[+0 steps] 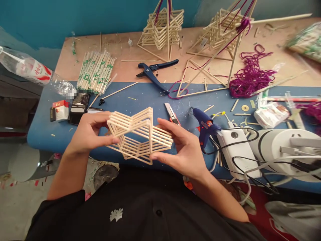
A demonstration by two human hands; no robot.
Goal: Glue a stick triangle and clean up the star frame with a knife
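A star-shaped lattice of stacked wooden sticks (135,134) is held up between my two hands, above the front edge of the blue table. My left hand (92,132) grips its left corner, with the thumb in front and the fingers behind. My right hand (183,147) holds the right side, its thumb at the lower edge and its fingers along the back. Just beyond the lattice lie a red and white utility knife (171,113) and, to the right, a blue glue gun (204,125).
Behind are dark blue cutters (152,75), wrapped sticks (96,72), two stick structures (163,30) (220,33) and purple yarn (250,73). A plastic bottle (27,68) lies left. Cables, a white power bank (239,152) and a round power strip (276,147) crowd the right.
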